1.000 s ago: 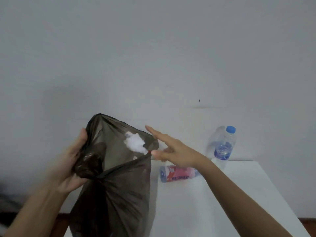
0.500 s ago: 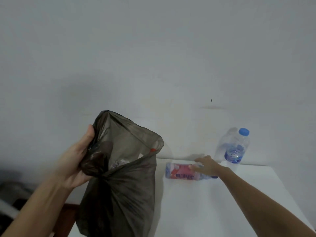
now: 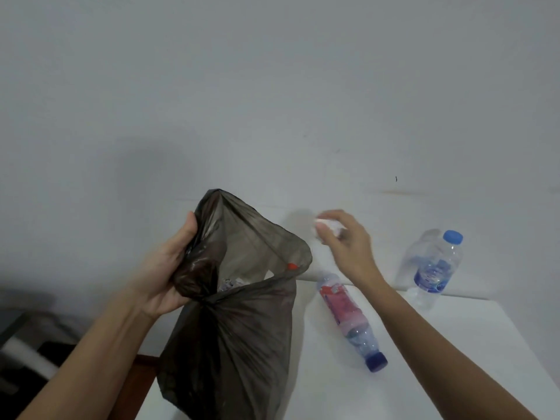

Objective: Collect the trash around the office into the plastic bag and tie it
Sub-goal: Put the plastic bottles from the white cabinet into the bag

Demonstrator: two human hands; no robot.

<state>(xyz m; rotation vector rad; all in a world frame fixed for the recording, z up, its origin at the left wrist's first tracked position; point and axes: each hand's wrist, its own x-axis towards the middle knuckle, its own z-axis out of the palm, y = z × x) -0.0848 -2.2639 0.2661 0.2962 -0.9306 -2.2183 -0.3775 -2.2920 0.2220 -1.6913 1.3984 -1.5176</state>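
Note:
My left hand (image 3: pixel 169 277) grips the bunched rim of a dark, see-through plastic bag (image 3: pixel 236 328) and holds its mouth open above the left edge of the white table (image 3: pixel 333 389). White scraps (image 3: pixel 236 281) and a small red piece (image 3: pixel 291 266) show inside the bag. My right hand (image 3: pixel 351 247) hovers just right of the bag's mouth, fingers closed on a small white, blurred piece of trash (image 3: pixel 325 222). A crushed bottle with a pink label (image 3: pixel 345 310) lies on the table below that hand, its blue cap pointing toward me.
A clear water bottle with a blue cap (image 3: pixel 433 268) stands upright at the table's back right, against the pale wall. Dark furniture (image 3: pixel 30 344) sits low at the left, beyond the table's edge.
My right hand left the bag's mouth, reached down to the pink-label bottle, then rose holding a small white piece. The bottle has turned so its cap points toward me.

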